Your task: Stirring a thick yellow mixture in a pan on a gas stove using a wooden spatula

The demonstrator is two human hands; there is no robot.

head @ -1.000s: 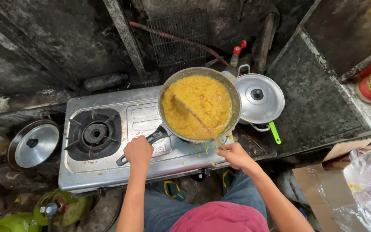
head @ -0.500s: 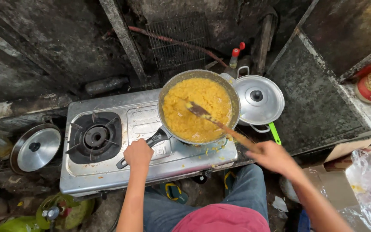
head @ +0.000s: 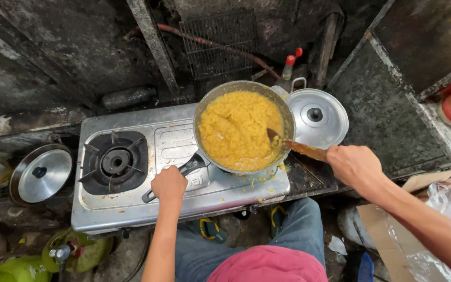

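Your left hand (head: 169, 184) is clamped on the black handle (head: 176, 175) of the frying pan (head: 244, 125), which sits on the right burner of the steel two-burner stove (head: 173, 167). The pan is full of a thick yellow mash (head: 238, 129). Your right hand (head: 356, 166) is closed around a wooden spatula (head: 296, 147), past the right edge of the stove; the spatula's blade dips into the mash at the pan's right rim. Your hands are well apart, one either side of the pan. The left burner (head: 115, 161) is bare. Just beside the pan's right rim stands a lidded metal pot (head: 317, 117). A loose metal lid (head: 40, 173) lies off the stove's left edge. Bits of yellow mash dot the stove's front right corner.
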